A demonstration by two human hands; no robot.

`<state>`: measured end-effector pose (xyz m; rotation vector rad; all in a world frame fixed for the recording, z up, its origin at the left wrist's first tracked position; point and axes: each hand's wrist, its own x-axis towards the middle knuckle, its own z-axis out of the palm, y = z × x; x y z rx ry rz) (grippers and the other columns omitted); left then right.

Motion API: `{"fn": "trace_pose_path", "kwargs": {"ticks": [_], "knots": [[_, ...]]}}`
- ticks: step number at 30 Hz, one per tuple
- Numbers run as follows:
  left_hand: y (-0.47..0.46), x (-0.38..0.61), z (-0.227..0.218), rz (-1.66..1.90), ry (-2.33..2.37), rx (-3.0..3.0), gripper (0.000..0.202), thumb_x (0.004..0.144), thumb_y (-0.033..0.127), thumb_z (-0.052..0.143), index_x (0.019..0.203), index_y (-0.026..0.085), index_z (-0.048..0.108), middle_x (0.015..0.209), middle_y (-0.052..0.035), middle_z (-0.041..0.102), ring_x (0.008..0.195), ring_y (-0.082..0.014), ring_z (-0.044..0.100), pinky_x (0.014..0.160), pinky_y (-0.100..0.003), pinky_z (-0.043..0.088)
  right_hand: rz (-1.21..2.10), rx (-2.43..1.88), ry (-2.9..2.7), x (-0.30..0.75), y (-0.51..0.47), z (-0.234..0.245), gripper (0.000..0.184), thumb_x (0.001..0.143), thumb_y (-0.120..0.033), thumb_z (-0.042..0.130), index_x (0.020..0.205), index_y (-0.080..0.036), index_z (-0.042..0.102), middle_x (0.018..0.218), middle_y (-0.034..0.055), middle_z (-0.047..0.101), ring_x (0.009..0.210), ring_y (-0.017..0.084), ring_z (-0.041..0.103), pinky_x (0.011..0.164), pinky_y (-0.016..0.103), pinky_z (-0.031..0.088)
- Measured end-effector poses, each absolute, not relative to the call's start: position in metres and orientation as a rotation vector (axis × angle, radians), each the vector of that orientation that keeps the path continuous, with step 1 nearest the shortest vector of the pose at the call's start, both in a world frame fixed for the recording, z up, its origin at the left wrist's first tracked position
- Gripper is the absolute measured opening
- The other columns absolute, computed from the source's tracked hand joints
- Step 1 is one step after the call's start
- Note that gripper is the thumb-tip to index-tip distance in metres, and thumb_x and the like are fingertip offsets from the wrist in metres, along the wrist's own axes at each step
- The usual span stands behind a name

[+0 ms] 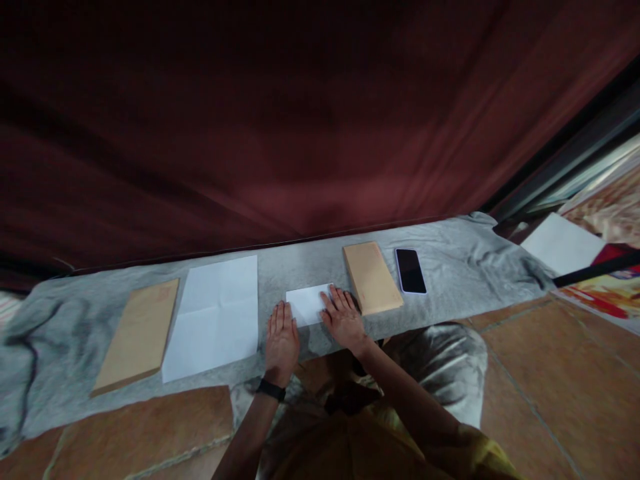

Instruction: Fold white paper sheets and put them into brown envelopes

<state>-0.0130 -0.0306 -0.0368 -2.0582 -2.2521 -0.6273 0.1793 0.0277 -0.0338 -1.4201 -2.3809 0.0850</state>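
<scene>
A small folded sheet of white paper (306,305) lies flat on the grey cloth in front of me. My right hand (344,319) rests on its right end with the fingers stretched out. At the left end of the folded paper is my left hand (283,340), flat, its fingers straight and close together. Left of that hand lies a larger white sheet (215,320) with crease lines across it. Just beyond my right fingers sits a stack of brown envelopes (374,277).
Another brown envelope stack (137,333) lies at the far left. A phone (411,271) with a dark screen is at the right. The narrow grey-clothed surface (460,267) backs onto a dark red curtain (300,133). A white sheet (564,243) lies farther right, above the tiled floor (540,373).
</scene>
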Motion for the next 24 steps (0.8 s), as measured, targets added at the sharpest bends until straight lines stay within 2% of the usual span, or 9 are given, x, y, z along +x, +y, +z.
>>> {"fn": "trace_pose_path", "kwargs": {"ticks": [4, 8, 11, 16, 21, 24], "knots": [[-0.035, -0.012, -0.030, -0.592, -2.223, -2.017, 0.055, 0.096, 0.014, 0.032, 0.150, 0.006, 0.037, 0.153, -0.0220, 0.045, 0.147, -0.0294, 0.037, 0.117, -0.050, 0.037, 0.072, -1.397, -2.375, 0.180, 0.027, -0.035, 0.056, 0.102, -0.041, 0.047, 0.154, -0.022, 0.038, 0.161, 0.0131, 0.033, 0.145, 0.030, 0.037, 0.118, 0.049, 0.029], [-0.039, 0.008, -0.019, -0.547, -2.125, -2.063, 0.064, 0.093, 0.008, 0.034, 0.156, 0.009, 0.026, 0.159, -0.0179, 0.037, 0.151, -0.0271, 0.029, 0.121, -0.049, 0.032, 0.067, -1.387, -2.377, 0.180, 0.027, -0.034, 0.056, 0.102, -0.040, 0.047, 0.154, -0.021, 0.039, 0.161, 0.0143, 0.034, 0.145, 0.030, 0.037, 0.118, 0.050, 0.030], [-0.044, 0.027, -0.019, -0.508, -2.057, -2.200, 0.061, 0.097, 0.020, 0.038, 0.156, 0.010, 0.028, 0.159, -0.0152, 0.038, 0.150, -0.0252, 0.030, 0.120, -0.045, 0.034, 0.073, -1.390, -2.393, 0.180, 0.027, -0.033, 0.055, 0.102, -0.039, 0.047, 0.153, -0.020, 0.040, 0.160, 0.0149, 0.035, 0.146, 0.030, 0.036, 0.118, 0.050, 0.029], [-0.059, 0.034, -0.028, -0.465, -2.058, -2.198, 0.063, 0.099, 0.040, 0.043, 0.151, 0.005, 0.038, 0.157, -0.0203, 0.040, 0.149, -0.0289, 0.033, 0.119, -0.048, 0.036, 0.074, -1.412, -2.413, 0.180, 0.026, -0.032, 0.054, 0.102, -0.038, 0.046, 0.153, -0.020, 0.041, 0.160, 0.0149, 0.036, 0.146, 0.030, 0.034, 0.119, 0.049, 0.028], [-0.071, 0.020, -0.031, -0.476, -2.081, -2.143, 0.067, 0.099, 0.046, 0.041, 0.153, 0.007, 0.033, 0.157, -0.0200, 0.039, 0.149, -0.0290, 0.033, 0.118, -0.049, 0.035, 0.071, -1.407, -2.408, 0.180, 0.027, -0.033, 0.052, 0.103, -0.035, 0.044, 0.153, -0.021, 0.040, 0.161, 0.0122, 0.034, 0.146, 0.029, 0.036, 0.119, 0.049, 0.028], [-0.074, 0.015, -0.031, -0.476, -2.069, -2.143, 0.069, 0.100, 0.048, 0.039, 0.154, 0.007, 0.029, 0.157, -0.0207, 0.039, 0.149, -0.0292, 0.032, 0.119, -0.049, 0.035, 0.084, -1.412, -2.400, 0.182, 0.026, -0.032, 0.050, 0.104, -0.031, 0.040, 0.153, -0.020, 0.042, 0.159, 0.0115, 0.037, 0.145, 0.028, 0.037, 0.119, 0.047, 0.029]]}}
